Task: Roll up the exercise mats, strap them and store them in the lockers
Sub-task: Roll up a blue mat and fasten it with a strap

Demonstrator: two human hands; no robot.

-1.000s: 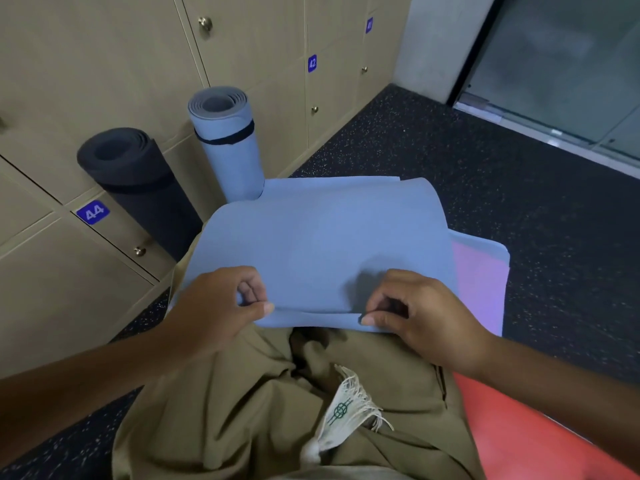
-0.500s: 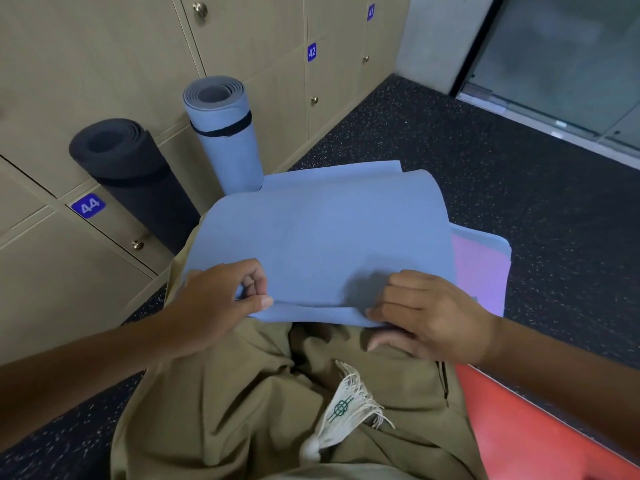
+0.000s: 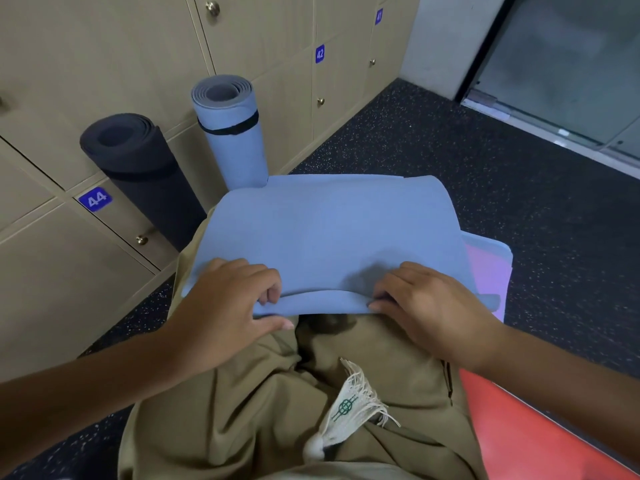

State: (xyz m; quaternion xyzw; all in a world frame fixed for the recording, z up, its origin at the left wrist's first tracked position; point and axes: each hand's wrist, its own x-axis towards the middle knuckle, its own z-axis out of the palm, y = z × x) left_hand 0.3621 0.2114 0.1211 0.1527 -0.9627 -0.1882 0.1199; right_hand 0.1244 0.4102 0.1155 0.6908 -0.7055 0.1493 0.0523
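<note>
The blue mat [image 3: 329, 237] lies at 12 o'clock from both hands; the left hand [image 3: 228, 306] and right hand [image 3: 429, 306] pinch its near edge; uneven curling could make a crooked roll.

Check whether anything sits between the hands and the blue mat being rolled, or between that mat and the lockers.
Nothing separates the hands from it: the left hand and right hand already pinch the blue mat at its near edge. Toward the lockers, two rolled mats stand against the doors: a dark mat and a strapped blue roll.
</note>
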